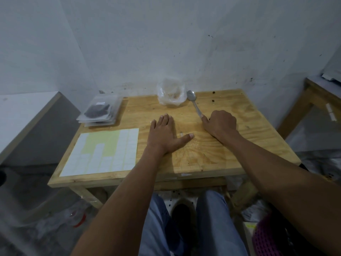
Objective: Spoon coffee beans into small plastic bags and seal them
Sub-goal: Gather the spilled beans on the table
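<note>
The left hand [165,134] lies flat and spread on the wooden table [230,145]; the right hand [220,122] curls round the handle end of the spoon [193,100]. Just beside the spoon's bowl stands a crumpled clear bag [171,94] — contents unclear. At the far left corner sit stacked small bags [100,110] — the top one holding dark beans — with a label sheet [103,152] nearer.

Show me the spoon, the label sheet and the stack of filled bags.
spoon [191,96], head view, on its bowl.
label sheet [118,159], head view, on its white stickers.
stack of filled bags [97,110], head view, on the dark beans.
</note>
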A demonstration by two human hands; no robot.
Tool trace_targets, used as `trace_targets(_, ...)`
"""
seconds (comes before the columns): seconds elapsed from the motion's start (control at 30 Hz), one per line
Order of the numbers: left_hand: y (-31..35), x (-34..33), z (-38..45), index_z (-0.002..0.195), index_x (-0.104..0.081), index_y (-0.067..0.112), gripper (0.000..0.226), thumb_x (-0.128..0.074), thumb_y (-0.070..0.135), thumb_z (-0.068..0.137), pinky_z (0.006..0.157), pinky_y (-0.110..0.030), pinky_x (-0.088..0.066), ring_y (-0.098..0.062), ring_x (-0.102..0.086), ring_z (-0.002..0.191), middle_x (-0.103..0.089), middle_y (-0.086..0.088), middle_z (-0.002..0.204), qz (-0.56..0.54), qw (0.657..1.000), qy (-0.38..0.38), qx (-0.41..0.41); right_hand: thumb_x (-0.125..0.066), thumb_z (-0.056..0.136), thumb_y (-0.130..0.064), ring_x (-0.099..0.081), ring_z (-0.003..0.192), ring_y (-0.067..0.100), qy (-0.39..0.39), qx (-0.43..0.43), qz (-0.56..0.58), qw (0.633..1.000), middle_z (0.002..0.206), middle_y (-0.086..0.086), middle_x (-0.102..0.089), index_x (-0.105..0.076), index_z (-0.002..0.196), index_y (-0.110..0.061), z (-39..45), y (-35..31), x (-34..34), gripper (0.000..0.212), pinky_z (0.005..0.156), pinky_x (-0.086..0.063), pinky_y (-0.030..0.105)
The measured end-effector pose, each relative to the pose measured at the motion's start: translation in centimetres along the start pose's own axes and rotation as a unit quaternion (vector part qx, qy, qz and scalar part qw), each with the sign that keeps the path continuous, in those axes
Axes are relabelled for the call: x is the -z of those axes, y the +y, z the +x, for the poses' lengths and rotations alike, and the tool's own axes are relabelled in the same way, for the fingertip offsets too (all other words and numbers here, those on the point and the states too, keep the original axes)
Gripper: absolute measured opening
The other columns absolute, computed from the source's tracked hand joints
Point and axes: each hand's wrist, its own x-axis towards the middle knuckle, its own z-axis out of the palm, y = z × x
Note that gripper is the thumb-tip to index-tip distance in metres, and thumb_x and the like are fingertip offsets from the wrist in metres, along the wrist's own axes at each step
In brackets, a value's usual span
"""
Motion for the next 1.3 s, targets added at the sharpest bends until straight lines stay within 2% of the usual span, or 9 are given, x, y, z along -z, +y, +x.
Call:
trace_targets(0.27, 0.1, 0.0, -0.1, 0.161, -0.015, 0.005, 0.128, -0.021, 0.097, 0.071, 0.126, -0.051, -0.007, -0.026, -0.010, 0.157, -0.015, -0.014, 0.169, 0.000, 1.000, -0.001, 0.003, -0.040, 0.103, -0.024, -0.065, 0.098, 0.030, -0.045, 0.026, -0.030, 0.998, 0.111, 0.011, -0.068, -0.068, 0.113, -0.008, 0.3, -0.6, 0.4, 0.033, 0.072, -0.039, 0.035)
trace_targets(0.47, 0.0, 0.1, -0.2, 0.161, -0.015, 0.005, 0.124, -0.026, 0.095, 0.075, 0.126, -0.051, -0.007, -0.026, -0.010, 0.157, -0.014, -0.014, 0.169, 0.002, 1.000, -0.002, -0.001, -0.047, 0.099, -0.025, -0.052, 0.066, 0.025, -0.032, -0.074, 0.150, 0.985, 0.075, 0.008, -0.058, -0.060, 0.074, -0.010, 0.6, 0.1, 1.2, 0.032, 0.055, -0.036, 0.030)
trace_targets(0.53, 0.0, 0.2, -0.2, 0.161, -0.015, 0.005, 0.127, -0.022, 0.096, 0.072, 0.127, -0.051, -0.007, -0.026, -0.009, 0.157, -0.014, -0.014, 0.169, 0.002, 1.000, -0.007, -0.001, -0.046, 0.098, -0.025, -0.039, 0.052, 0.019, -0.013, -0.181, 0.396, 0.900, 0.063, 0.004, -0.046, -0.046, 0.064, -0.013, 0.8, 0.5, 1.9, 0.037, 0.050, -0.029, 0.028)
trace_targets(0.67, 0.1, 0.3, -0.1, 0.160, -0.016, 0.005, 0.130, -0.018, 0.098, 0.069, 0.126, -0.051, -0.008, -0.027, -0.011, 0.157, -0.015, -0.014, 0.169, 0.007, 1.000, -0.006, -0.001, -0.036, 0.095, -0.014, -0.025, 0.038, 0.011, -0.089, -0.311, 0.787, 0.525, 0.050, -0.004, -0.038, -0.049, 0.071, -0.012, 0.7, 1.9, 3.2, 0.027, 0.036, -0.019, 0.019)
trace_targets(0.8, 0.1, 0.3, -0.2, 0.160, -0.017, 0.005, 0.130, -0.018, 0.098, 0.068, 0.126, -0.051, -0.008, -0.027, -0.011, 0.157, -0.015, -0.014, 0.169, 0.005, 1.000, -0.008, -0.001, -0.032, 0.095, -0.011, -0.035, 0.041, 0.012, -0.086, -0.303, 0.855, 0.412, 0.061, 0.007, -0.058, -0.061, 0.081, -0.001, -0.1, 2.6, 3.3, 0.033, 0.036, -0.025, 0.020)
trace_targets(0.9, 0.2, 0.4, -0.3, 0.160, -0.018, 0.005, 0.132, -0.015, 0.098, 0.066, 0.126, -0.051, -0.009, -0.027, -0.011, 0.157, -0.015, -0.014, 0.169, 0.008, 1.000, -0.006, 0.001, -0.040, 0.093, -0.016, -0.030, 0.041, 0.012, -0.096, -0.303, 0.809, 0.495, 0.063, 0.003, -0.054, -0.064, 0.079, -0.004, -0.4, 2.6, 3.4, 0.030, 0.037, -0.022, 0.020)
trace_targets(1.0, 0.2, 0.3, -0.3, 0.160, -0.018, 0.005, 0.131, -0.015, 0.098, 0.068, 0.126, -0.051, -0.009, -0.027, -0.012, 0.157, -0.015, -0.015, 0.169, 0.010, 1.000, -0.004, -0.001, -0.057, 0.093, -0.023, -0.045, 0.049, 0.017, -0.038, -0.213, 0.533, 0.818, 0.065, 0.002, -0.059, -0.068, 0.069, -0.006, -1.4, 2.9, 2.7, 0.031, 0.045, -0.029, 0.023)
trace_targets(1.07, 0.1, 0.3, -0.3, 0.160, -0.019, 0.005, 0.130, -0.015, 0.098, 0.069, 0.126, -0.051, -0.009, -0.027, -0.012, 0.157, -0.016, -0.015, 0.169, 0.013, 1.000, -0.004, -0.003, -0.066, 0.093, -0.031, -0.063, 0.062, 0.024, 0.038, -0.095, 0.350, 0.931, 0.071, 0.007, -0.071, -0.071, 0.068, -0.003, -2.1, 3.1, 1.7, 0.038, 0.052, -0.038, 0.023)
trace_targets(1.3, 0.2, 0.3, -0.3, 0.160, -0.020, 0.005, 0.130, -0.015, 0.097, 0.068, 0.126, -0.052, -0.010, -0.028, -0.013, 0.156, -0.017, -0.015, 0.168, 0.014, 1.000, -0.005, -0.001, -0.079, 0.085, -0.040, -0.068, 0.085, 0.021, 0.040, 0.020, 0.217, 0.975, 0.089, 0.003, -0.075, -0.080, 0.090, -0.015, -3.0, 3.3, 0.3, 0.025, 0.070, -0.052, 0.030)
